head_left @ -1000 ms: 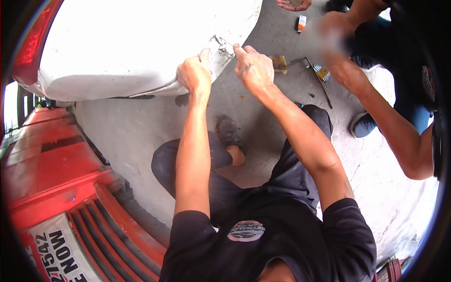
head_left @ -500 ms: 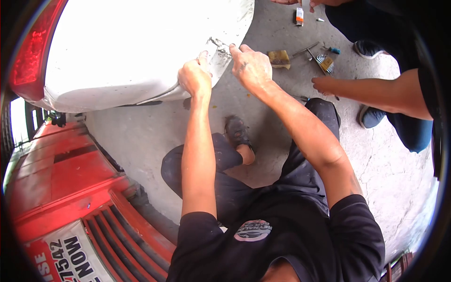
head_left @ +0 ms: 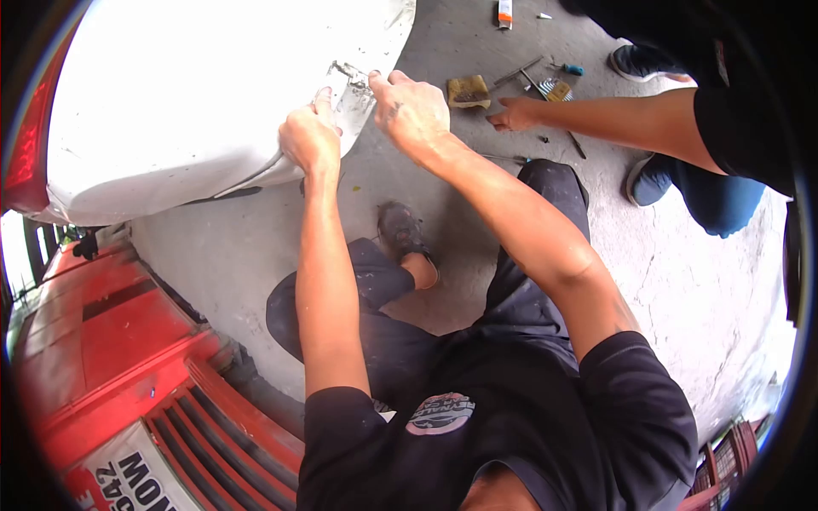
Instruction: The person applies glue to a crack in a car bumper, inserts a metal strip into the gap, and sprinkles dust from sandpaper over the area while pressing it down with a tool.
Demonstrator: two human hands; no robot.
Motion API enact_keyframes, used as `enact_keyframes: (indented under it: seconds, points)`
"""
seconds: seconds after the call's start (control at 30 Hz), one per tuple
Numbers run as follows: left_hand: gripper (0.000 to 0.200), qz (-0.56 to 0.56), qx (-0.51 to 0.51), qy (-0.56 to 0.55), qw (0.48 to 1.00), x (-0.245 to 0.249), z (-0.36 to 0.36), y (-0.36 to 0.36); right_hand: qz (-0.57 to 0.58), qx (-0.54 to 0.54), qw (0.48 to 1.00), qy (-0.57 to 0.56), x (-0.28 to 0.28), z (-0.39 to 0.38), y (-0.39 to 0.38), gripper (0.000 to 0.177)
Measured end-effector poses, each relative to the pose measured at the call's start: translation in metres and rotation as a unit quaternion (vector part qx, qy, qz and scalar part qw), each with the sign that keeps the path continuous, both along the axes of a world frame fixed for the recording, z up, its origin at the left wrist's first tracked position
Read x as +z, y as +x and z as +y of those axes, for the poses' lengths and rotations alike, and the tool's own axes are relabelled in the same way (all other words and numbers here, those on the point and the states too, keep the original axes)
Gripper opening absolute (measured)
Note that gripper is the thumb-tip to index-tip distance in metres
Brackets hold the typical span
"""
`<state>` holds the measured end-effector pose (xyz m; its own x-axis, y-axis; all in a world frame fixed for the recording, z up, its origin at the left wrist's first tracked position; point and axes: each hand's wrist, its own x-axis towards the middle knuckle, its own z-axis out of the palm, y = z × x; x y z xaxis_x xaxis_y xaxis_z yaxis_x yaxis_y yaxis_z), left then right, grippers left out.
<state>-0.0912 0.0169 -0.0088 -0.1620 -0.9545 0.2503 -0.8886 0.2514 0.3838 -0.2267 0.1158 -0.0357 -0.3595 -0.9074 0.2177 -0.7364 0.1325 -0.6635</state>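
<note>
A white car bumper (head_left: 187, 94) fills the upper left, with a rough, grey, damaged patch (head_left: 354, 100) near its corner. My left hand (head_left: 311, 138) is closed on the bumper's lower edge, its thumb laid on the panel beside the patch. Across the patch, my right hand (head_left: 412, 112) is closed with its fingertips at the patch's right side. Something thin seems to run from those fingertips over the damage, but it is too small to name. The fingers' undersides are hidden on both hands.
A co-worker's hand (head_left: 513, 114) reaches toward a yellowish sponge (head_left: 469, 92) on the concrete floor. Beside it lie a hex key set (head_left: 558, 90), a metal bar tool (head_left: 520, 70) and a blue-handled screwdriver (head_left: 573, 70). A red slatted structure (head_left: 128, 315) stands lower left.
The view has shifted, so the bumper and my hands appear farther left. My hands keep nearly the same place on the bumper. The co-worker's hand has come closer to the sponge.
</note>
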Motion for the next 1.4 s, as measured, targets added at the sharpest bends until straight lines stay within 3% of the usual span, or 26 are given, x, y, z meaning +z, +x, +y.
enact_keyframes:
  seconds: [0.3,0.83,0.93,1.07,1.13,1.4]
  points:
    - [0.056,-0.042,-0.009,-0.040,0.998,-0.006,-0.009,0.008,0.016,-0.048,0.999,-0.020,-0.010,-0.007,0.005,0.039]
    - [0.054,-0.040,-0.025,-0.098,0.994,-0.021,-0.020,0.016,0.055,-0.034,0.997,-0.048,-0.004,-0.004,0.006,0.023]
    - [0.054,-0.032,-0.037,-0.085,0.995,-0.021,-0.018,0.016,0.082,-0.052,0.994,-0.056,-0.005,-0.005,0.005,0.035]
    - [0.053,-0.021,-0.059,-0.091,0.994,-0.023,-0.024,0.016,0.107,-0.060,0.992,-0.037,-0.004,-0.009,0.003,0.035]
    - [0.052,-0.012,-0.062,-0.090,0.994,-0.024,-0.023,0.019,0.114,-0.073,0.986,-0.093,-0.009,-0.011,0.007,0.022]
    - [0.043,0.033,-0.107,-0.061,0.992,-0.004,-0.017,0.024,0.127,-0.112,0.981,-0.094,-0.008,-0.015,0.017,0.028]
